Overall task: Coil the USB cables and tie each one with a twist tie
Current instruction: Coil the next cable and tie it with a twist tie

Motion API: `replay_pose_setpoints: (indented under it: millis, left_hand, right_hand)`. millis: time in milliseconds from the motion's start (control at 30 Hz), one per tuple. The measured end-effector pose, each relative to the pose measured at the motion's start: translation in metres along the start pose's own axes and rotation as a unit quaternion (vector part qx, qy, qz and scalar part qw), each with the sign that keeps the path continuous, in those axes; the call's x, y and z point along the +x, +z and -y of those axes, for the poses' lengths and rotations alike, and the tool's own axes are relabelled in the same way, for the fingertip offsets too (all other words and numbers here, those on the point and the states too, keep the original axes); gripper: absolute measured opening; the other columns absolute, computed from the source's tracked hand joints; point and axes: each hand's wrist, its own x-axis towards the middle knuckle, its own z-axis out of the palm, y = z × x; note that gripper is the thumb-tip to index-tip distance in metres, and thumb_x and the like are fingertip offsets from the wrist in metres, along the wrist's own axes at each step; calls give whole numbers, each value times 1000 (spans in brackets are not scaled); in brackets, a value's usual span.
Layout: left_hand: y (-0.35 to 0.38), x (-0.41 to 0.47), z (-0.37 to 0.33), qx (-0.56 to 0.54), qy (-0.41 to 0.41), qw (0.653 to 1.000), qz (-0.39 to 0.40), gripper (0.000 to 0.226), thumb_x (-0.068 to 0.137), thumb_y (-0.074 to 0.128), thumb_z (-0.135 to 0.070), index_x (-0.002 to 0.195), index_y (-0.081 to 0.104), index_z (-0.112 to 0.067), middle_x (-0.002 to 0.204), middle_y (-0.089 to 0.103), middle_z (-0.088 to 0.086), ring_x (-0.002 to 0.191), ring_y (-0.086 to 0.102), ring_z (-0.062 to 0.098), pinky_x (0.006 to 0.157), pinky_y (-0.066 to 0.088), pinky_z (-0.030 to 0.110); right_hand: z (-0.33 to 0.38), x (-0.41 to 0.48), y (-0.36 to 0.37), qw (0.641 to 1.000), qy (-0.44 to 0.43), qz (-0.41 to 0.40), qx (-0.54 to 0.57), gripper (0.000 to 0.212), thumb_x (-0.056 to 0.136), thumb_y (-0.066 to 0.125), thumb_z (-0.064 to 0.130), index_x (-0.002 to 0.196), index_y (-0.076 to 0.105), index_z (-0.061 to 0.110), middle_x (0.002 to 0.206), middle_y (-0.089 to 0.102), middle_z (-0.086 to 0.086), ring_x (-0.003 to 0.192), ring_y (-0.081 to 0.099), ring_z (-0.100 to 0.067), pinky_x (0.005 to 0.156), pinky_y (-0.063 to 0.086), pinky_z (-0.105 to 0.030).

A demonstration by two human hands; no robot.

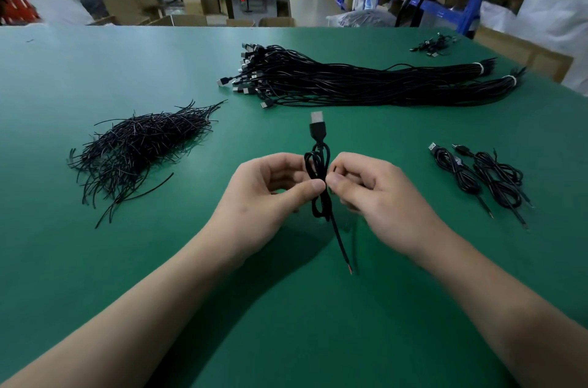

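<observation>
A black coiled USB cable [318, 162] stands upright between both hands above the green table [159, 260], its plug pointing away and its bare tail hanging toward me. My left hand [264, 193] pinches the coil's middle with thumb and fingers. My right hand [378, 193] pinches at the same spot from the right; whether a twist tie sits there is hidden by the fingers. A heap of black twist ties [136, 149] lies to the left. A large bundle of uncoiled USB cables [350, 82] lies beyond.
Two coiled, tied cables [477, 177] rest on the table at right. A small cluster of cables [432, 45] sits at the far right corner. Behind the table are boxes, a blue-covered bench and blue shelving.
</observation>
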Motion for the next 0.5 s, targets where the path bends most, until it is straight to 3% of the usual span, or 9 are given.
replay_pose_setpoints:
  millis: [100,233,267,333,400,500]
  left_hand:
    - [0,-2,-3,173,149,973,-39,15,87,78,-14,99,72,-20,86,73,-14,83,68,2,73,53,22]
    - [-5,-2,-6,359,367,855,-65,10,92,74,-17,100,72,-13,90,70,-9,80,63,6,72,52,27]
    - [-6,-1,-6,384,403,828,-64,9,94,73,-18,100,74,-12,90,70,-5,79,63,13,71,52,29]
    - [-8,0,-7,411,430,802,-52,10,96,71,-19,101,77,-13,92,70,-2,80,63,21,72,51,31]
    - [-8,0,-5,379,395,835,-48,11,95,72,-21,104,76,-16,95,69,-3,83,62,20,75,48,26]
    - [-4,-3,-4,176,176,967,-63,14,97,65,-31,103,70,-19,88,67,-5,76,65,18,69,49,30]
  right_hand:
    - [0,2,-5,954,132,68,260,21,98,55,16,78,53,11,58,30,-4,48,26,-10,45,19,-21]
    - [1,-2,-12,852,211,161,452,11,88,54,19,86,55,9,57,29,3,49,27,-10,50,15,-25]
    - [1,-2,-12,846,213,166,459,11,87,52,19,93,54,10,57,30,3,50,26,-10,51,14,-26]
    - [1,-3,-12,872,201,161,416,18,87,53,20,103,51,12,57,33,3,50,26,-11,51,14,-26]
    - [1,-3,-9,910,168,131,356,10,92,52,18,97,53,9,56,35,2,49,28,-12,49,18,-25]
    - [1,-1,-4,954,113,37,275,19,103,47,14,90,50,1,56,37,1,50,32,-12,47,26,-20]
